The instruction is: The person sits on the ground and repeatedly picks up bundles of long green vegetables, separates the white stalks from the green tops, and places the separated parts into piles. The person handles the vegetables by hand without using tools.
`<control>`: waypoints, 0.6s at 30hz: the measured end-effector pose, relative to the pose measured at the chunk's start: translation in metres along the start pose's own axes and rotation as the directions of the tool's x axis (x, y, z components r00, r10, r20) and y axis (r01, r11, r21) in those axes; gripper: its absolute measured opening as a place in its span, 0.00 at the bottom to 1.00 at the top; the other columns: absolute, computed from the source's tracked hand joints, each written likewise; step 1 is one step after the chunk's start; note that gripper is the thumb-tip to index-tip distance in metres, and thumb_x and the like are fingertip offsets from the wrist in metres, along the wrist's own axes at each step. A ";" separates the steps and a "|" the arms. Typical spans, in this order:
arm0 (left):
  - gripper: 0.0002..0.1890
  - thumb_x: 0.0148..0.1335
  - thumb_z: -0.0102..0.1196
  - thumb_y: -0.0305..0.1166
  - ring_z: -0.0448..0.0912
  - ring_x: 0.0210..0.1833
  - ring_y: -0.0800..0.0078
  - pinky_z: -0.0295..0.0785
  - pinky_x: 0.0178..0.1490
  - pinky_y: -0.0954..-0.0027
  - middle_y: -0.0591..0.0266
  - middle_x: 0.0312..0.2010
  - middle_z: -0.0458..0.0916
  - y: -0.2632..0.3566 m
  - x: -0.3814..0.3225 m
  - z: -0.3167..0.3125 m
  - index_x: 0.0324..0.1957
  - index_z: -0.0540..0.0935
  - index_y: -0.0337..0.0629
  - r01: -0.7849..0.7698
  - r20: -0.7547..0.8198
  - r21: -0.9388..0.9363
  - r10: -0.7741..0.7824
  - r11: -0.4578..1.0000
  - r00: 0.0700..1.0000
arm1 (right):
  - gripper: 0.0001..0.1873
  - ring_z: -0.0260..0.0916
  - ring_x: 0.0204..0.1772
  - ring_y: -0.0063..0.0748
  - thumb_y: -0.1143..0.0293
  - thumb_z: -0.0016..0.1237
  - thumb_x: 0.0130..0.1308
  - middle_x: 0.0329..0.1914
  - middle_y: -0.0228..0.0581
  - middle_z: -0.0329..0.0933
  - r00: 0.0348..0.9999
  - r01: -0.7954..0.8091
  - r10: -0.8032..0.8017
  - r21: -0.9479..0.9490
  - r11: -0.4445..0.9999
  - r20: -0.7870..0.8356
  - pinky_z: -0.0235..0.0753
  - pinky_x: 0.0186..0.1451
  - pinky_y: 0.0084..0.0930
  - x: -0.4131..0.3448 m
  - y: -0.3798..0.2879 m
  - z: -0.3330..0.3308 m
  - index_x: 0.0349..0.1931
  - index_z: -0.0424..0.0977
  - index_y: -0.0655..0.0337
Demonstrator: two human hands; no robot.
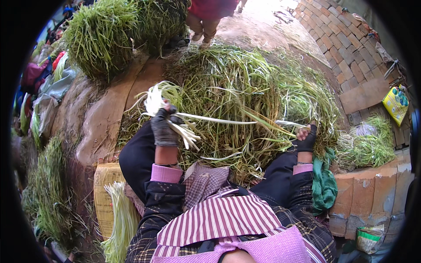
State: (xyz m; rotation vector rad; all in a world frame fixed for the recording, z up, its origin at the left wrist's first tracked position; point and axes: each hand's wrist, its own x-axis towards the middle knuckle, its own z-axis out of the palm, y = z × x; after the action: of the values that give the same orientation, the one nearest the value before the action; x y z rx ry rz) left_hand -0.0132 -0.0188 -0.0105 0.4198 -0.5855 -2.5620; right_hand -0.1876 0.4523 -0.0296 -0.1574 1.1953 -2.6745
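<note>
My left hand (pixel 166 126), in a dark fingerless knit glove, grips a bundle of pale leafy stalks (pixel 155 97), possibly blanched chives. Their white ends stick out below the fist. One long white stalk (pixel 217 119) stretches from this hand towards the right. In my right hand (pixel 305 137), also gloved, are a few thin yellow-green strands (pixel 263 121) and a white piece, pinched between thumb and fingers. Between and beyond both hands spreads a wide heap of loose green and withered leaves (pixel 230 85), reaching up to my legs.
A tall green bale (pixel 102 36) stands at the far left. Pale stalks (pixel 118 217) lean by a yellow sack (pixel 107 197) at my left. A person in red (pixel 212 13) stands beyond the heap. On the right are bricks (pixel 355 59), a green cloth (pixel 324 184) and a yellow bag (pixel 395 103).
</note>
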 end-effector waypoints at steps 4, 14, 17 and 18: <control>0.10 0.57 0.46 0.28 0.61 0.13 0.82 0.61 0.15 0.80 0.67 0.19 0.67 0.003 -0.002 0.001 0.42 0.68 0.42 -0.048 -0.027 0.095 0.051 0.994 0.998 | 0.18 0.57 0.08 0.22 0.52 0.44 0.55 0.09 0.32 0.63 0.947 -0.224 -0.137 -0.902 0.370 -0.291 0.56 0.11 0.18 -0.003 0.007 -0.009 0.17 0.67 0.56; 0.10 0.55 0.47 0.25 0.68 0.15 0.77 0.66 0.16 0.80 0.60 0.23 0.73 -0.049 -0.001 0.000 0.41 0.69 0.43 0.127 -0.038 0.294 -0.121 0.947 0.992 | 0.18 0.71 0.40 0.32 0.64 0.48 0.56 0.37 0.39 0.73 0.759 0.274 0.473 -0.878 0.392 0.448 0.72 0.45 0.25 -0.062 0.154 0.168 0.45 0.68 0.61; 0.10 0.53 0.50 0.24 0.70 0.15 0.75 0.66 0.14 0.78 0.58 0.21 0.75 -0.044 -0.002 -0.001 0.39 0.72 0.40 0.085 -0.034 0.256 -0.078 0.963 0.996 | 0.13 0.69 0.32 0.21 0.65 0.44 0.60 0.30 0.36 0.73 0.581 -0.219 0.802 -0.921 0.321 0.142 0.70 0.35 0.20 -0.080 0.154 0.179 0.40 0.71 0.64; 0.10 0.52 0.51 0.24 0.71 0.15 0.74 0.66 0.14 0.77 0.58 0.21 0.76 -0.041 -0.002 -0.001 0.39 0.73 0.38 0.075 -0.027 0.237 -0.071 0.969 0.997 | 0.12 0.68 0.31 0.19 0.66 0.43 0.61 0.29 0.34 0.73 0.589 -0.151 0.780 -0.921 0.360 0.209 0.70 0.33 0.18 -0.081 0.148 0.178 0.39 0.71 0.64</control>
State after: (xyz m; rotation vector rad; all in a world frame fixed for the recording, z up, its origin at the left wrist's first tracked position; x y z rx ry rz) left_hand -0.0266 0.0149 -0.0300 0.5548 -0.8905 -2.5625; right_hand -0.0550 0.2461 -0.0231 -0.6513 1.7613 -1.0862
